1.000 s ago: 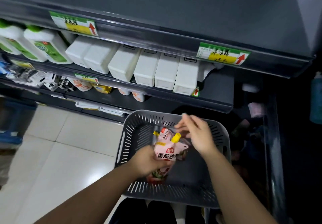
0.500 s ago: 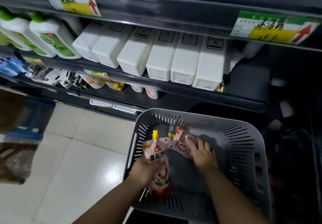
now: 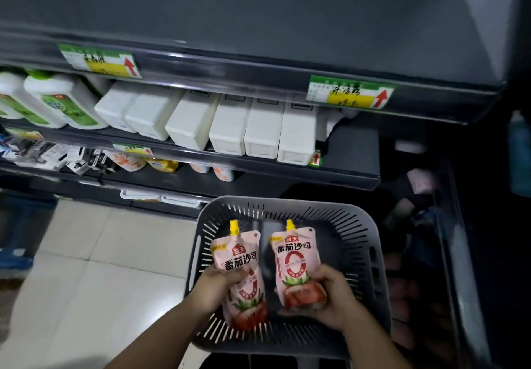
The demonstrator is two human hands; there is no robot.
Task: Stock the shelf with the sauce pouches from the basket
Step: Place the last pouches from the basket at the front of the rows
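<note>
Two pink tomato sauce pouches with yellow caps are held upright above the grey slotted basket [image 3: 370, 242]. My left hand [image 3: 214, 288] grips the left pouch [image 3: 240, 259] at its middle. My right hand [image 3: 334, 296] holds the right pouch [image 3: 296, 256] by its lower end. The basket floor between and behind the pouches looks bare. The dark shelf unit [image 3: 258, 61] rises right behind the basket; its top shelf surface is bare and grey.
White rectangular bottles [image 3: 230, 127] fill the second shelf, with green-labelled white bottles [image 3: 57, 101] to their left. Lower shelves hold small pouches and packets [image 3: 132, 163]. Green and yellow price tags [image 3: 349, 95] sit on the shelf edges. Pale tiled floor [image 3: 100, 268] lies left.
My right hand has picked a second pouch out of the basket and lifted it upright. The left pouch has risen beside it. The view has tilted upward toward the shelves.
</note>
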